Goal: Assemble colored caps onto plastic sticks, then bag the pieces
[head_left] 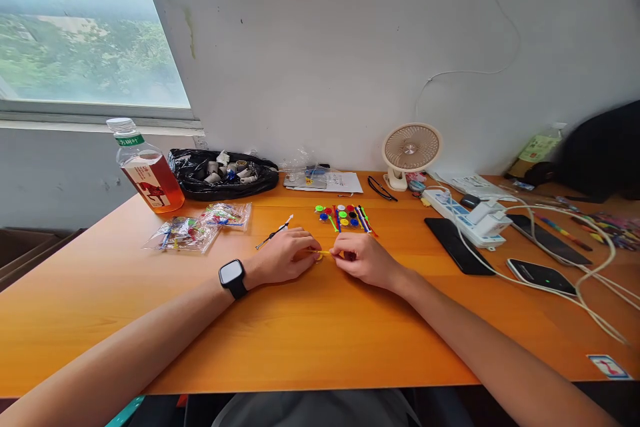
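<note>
Both my hands meet over the middle of the table [280,333]. A thin yellow plastic stick [324,253] runs between them, its ends hidden by fingers. My left hand [286,255], with a black watch on the wrist, pinches one end. My right hand [367,259] pinches the other. Just beyond them lie small coloured plastic discs [343,215] and several coloured sticks [363,220] in a group. To the left of that group, a black-and-white stick [273,233] lies at a slant beside my left hand.
Two clear bags of parts [185,233] and a tea bottle [153,177] stand at left. A black bag of grey pieces [225,175] lies behind. At right are a small fan [411,148], a power strip [463,217], white cables, a black phone [457,245] and a power bank [541,276].
</note>
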`<state>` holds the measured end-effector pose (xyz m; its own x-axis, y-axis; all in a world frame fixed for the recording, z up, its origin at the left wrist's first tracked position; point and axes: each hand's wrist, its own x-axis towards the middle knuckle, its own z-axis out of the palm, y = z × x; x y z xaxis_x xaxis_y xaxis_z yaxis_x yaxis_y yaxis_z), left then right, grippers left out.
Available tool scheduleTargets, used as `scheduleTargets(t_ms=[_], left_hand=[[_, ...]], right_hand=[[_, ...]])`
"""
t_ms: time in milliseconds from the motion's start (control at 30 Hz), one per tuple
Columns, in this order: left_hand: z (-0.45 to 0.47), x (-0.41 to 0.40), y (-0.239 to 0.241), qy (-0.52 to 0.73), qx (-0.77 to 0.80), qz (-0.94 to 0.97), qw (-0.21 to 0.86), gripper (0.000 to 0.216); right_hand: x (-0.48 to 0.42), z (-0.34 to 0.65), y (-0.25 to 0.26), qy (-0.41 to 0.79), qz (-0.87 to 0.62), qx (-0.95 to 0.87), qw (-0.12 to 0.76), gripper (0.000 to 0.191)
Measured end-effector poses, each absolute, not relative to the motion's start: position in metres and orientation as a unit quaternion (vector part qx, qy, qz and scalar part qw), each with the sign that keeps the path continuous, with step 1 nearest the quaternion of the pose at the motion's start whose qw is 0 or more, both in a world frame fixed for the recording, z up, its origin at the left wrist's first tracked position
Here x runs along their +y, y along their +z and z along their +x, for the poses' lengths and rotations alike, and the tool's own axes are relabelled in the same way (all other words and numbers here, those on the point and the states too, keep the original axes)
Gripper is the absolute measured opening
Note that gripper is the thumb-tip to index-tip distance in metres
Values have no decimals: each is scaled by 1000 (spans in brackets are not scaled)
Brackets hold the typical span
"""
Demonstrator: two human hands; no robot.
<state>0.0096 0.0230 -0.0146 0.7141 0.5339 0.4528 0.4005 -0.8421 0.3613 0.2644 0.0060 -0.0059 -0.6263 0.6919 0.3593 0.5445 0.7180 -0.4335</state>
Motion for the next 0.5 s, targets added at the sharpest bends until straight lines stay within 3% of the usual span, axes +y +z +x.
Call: scheduleTargets(t_ms=[500], left_hand=[[10, 23, -14, 277, 247, 920, 124, 15]], right_hand=[[5, 265, -5, 142, -356, -888, 255, 13]])
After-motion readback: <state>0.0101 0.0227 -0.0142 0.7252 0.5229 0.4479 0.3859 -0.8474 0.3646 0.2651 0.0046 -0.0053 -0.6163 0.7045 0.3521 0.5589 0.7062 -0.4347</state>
